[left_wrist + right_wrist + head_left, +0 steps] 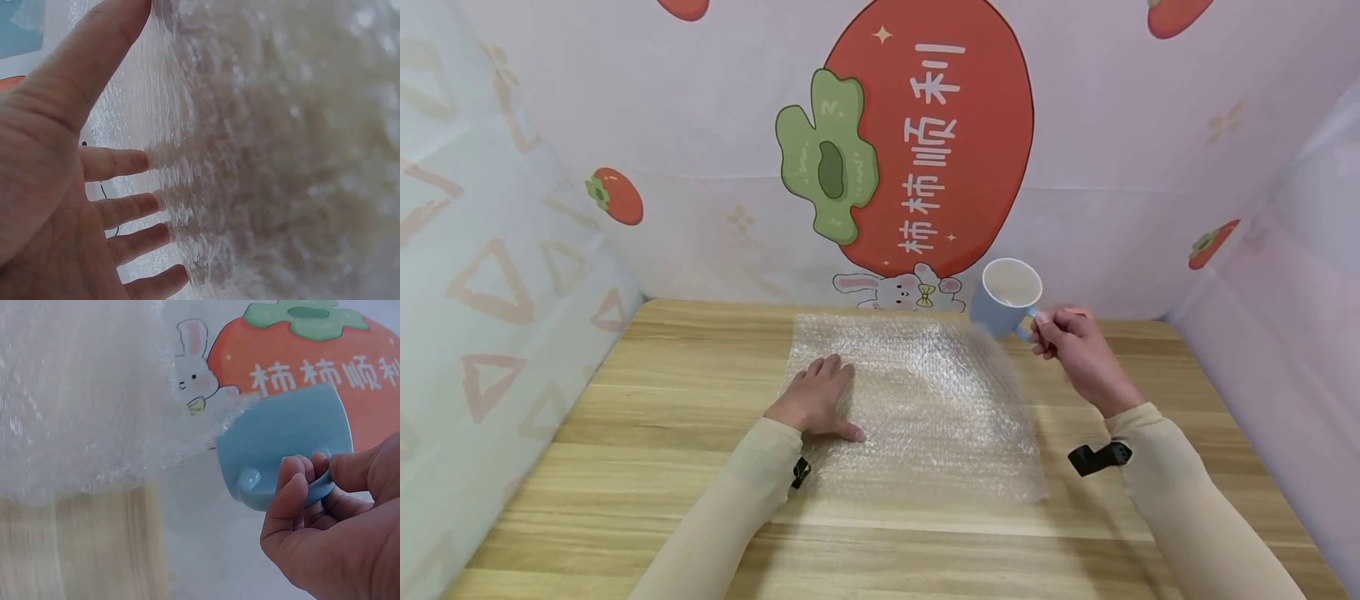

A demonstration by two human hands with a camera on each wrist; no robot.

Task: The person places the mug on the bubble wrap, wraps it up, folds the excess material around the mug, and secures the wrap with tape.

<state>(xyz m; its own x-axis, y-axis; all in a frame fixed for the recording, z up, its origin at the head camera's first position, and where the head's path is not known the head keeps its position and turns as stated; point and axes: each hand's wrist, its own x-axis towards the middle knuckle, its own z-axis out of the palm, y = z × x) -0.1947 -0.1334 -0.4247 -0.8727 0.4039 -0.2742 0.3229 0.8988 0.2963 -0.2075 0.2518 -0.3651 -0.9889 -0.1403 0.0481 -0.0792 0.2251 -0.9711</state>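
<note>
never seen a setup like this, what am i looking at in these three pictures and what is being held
There is no robot here, just a person's bare left hand and right hand. The wide picture comes from a camera on the head; each close-up comes from a wrist camera. A sheet of bubble wrap lies on the wooden table, and the left hand touches it with its fingers. The right hand holds a light blue mug by its handle, near the sheet's far right corner.
</note>
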